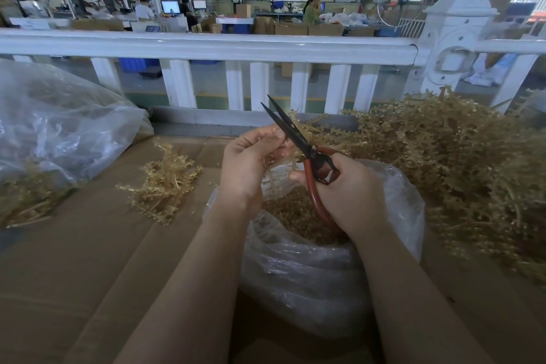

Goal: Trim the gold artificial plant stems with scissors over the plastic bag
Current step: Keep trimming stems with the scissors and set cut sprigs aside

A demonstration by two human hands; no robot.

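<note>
My right hand grips the red handles of black-bladed scissors, whose blades stand slightly apart and point up and away. My left hand pinches a gold plant stem right beside the blades; most of that stem hangs hidden behind my fingers. Both hands hover over a clear plastic bag that holds gold cuttings. A big heap of gold stems lies to the right.
A small bunch of gold stems lies on the cardboard surface to the left. A large clear bag with more stems sits at far left. A white railing runs across behind. People work at desks far beyond.
</note>
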